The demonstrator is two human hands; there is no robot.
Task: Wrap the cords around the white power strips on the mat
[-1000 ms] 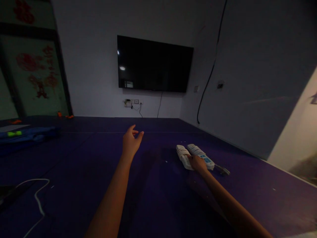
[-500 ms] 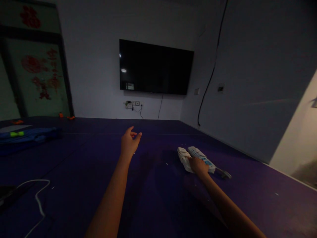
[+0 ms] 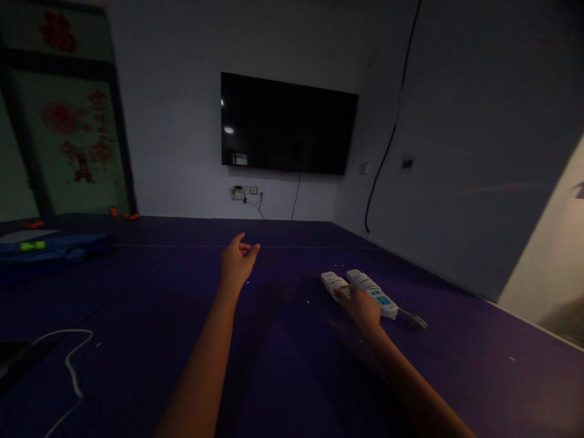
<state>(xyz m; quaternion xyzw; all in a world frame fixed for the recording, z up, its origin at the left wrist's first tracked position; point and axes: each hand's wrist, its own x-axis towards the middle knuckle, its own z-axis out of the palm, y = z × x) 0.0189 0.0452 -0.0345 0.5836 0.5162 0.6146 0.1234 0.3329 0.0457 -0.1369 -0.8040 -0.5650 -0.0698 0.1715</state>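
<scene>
Two white power strips with their cords wound round them lie side by side on the purple surface [image 3: 283, 340], right of the middle. My right hand [image 3: 362, 307] is closed over the left power strip [image 3: 332, 281] and hides its near part. Against that hand's right side rests the other power strip [image 3: 364, 281], with blue socket faces showing; its plug [image 3: 414, 319] lies off the near end. My left hand [image 3: 236, 260] hovers to the left, fingers curved and apart, with nothing in it.
A white cable [image 3: 70, 365] lies at the near left, running from a dark device. Blue cloth [image 3: 68, 248] with a yellow-green item sits farther left. Orange objects [image 3: 131, 216] are by the door. A TV [image 3: 287, 125] hangs on the wall; a black cord [image 3: 387, 152] dangles at right.
My right hand has shifted slightly left, and the left power strip has turned and slid left with it. The other strip and my left hand stay nearly in place.
</scene>
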